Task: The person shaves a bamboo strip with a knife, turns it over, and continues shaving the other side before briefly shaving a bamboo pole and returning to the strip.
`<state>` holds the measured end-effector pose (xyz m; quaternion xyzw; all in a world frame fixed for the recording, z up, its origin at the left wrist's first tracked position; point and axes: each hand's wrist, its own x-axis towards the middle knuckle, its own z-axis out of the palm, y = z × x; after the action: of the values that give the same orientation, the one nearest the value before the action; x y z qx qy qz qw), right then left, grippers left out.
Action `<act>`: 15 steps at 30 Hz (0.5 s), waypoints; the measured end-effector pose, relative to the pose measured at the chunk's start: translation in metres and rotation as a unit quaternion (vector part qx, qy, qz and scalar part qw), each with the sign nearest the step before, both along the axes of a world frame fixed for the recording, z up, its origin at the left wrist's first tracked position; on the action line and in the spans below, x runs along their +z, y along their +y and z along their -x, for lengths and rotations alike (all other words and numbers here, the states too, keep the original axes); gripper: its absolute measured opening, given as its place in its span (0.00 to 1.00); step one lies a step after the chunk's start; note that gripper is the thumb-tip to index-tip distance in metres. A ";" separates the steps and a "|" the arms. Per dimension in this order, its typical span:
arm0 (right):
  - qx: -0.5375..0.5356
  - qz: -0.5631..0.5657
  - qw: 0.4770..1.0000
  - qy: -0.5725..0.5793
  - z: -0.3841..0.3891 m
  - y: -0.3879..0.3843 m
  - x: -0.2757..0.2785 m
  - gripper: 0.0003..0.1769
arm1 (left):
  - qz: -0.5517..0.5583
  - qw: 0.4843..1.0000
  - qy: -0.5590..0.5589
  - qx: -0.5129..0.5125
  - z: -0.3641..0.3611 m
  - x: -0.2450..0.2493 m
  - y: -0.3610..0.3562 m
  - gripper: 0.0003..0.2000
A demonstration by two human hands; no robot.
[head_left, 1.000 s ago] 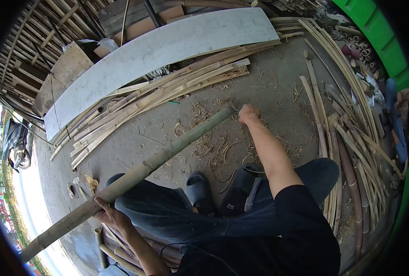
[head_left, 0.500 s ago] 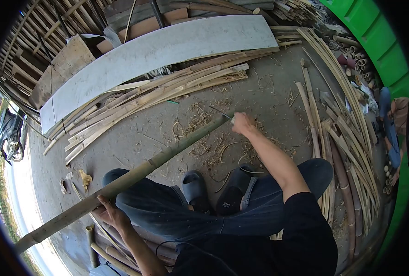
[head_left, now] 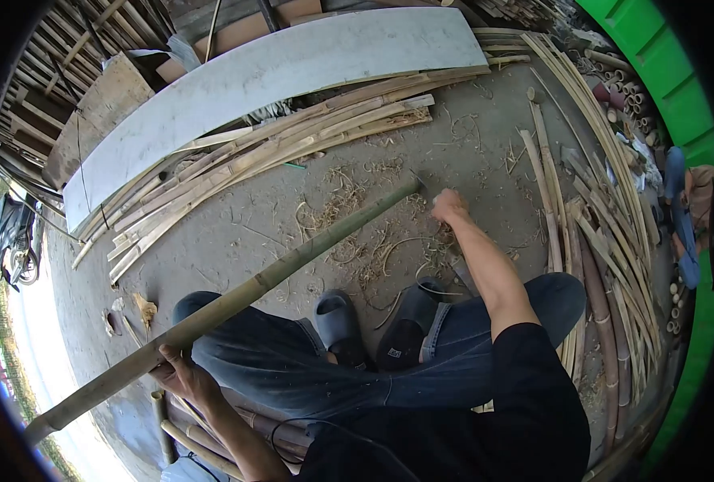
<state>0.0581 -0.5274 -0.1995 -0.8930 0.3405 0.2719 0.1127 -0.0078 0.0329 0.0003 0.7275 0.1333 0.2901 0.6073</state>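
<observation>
A long greenish-brown bamboo pole (head_left: pixel 269 277) slants from the lower left up to the middle, passing over my left thigh. My left hand (head_left: pixel 182 376) is closed round its lower part, thumb on top. Just right of the pole's upper end is my right hand (head_left: pixel 451 206), its fingers closed on a tool. The tool's thin dark blade (head_left: pixel 418 178) shows by the pole's tip; its handle is mostly hidden in the hand. Curly bamboo shavings (head_left: pixel 361 189) lie on the ground beneath the pole's upper part.
Split bamboo strips (head_left: pixel 293 140) lie beside a long pale board (head_left: pixel 277 76). More strips (head_left: pixel 614 265) and poles are heaped at the right by a green wall (head_left: pixel 662 72). My feet in dark sandals (head_left: pixel 342 321) are below. Another person (head_left: pixel 682 213) is at the far right edge.
My right hand has moved slightly right, with the tool, past the pole's upper end. The pole's upper end appears a little higher and further right. My left hand still grips the pole.
</observation>
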 end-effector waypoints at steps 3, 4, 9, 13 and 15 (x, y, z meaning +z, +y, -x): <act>0.002 -0.023 0.994 -0.102 0.015 0.019 0.000 0.33 | -0.005 1.000 0.002 0.009 0.004 -0.001 -0.001 0.25; 0.015 -0.016 0.979 -0.201 0.019 0.026 0.003 0.33 | -0.003 1.000 -0.008 0.012 0.002 -0.002 0.000 0.25; -0.008 -0.015 0.994 -0.107 0.019 0.013 -0.016 0.30 | -0.008 0.999 0.010 0.042 -0.002 0.012 -0.013 0.24; -0.035 -0.075 0.994 -0.077 0.020 0.024 -0.004 0.25 | 0.000 0.998 -0.056 0.034 -0.005 0.026 -0.014 0.29; -0.020 -0.076 0.993 -0.089 0.018 0.031 0.004 0.26 | 0.109 0.988 -0.099 -0.044 -0.011 0.039 -0.016 0.30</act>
<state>0.0397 -0.4969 -0.1953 -0.8957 0.3252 0.2137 0.2151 0.0031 0.0173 0.0395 0.6299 0.0709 0.3179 0.7051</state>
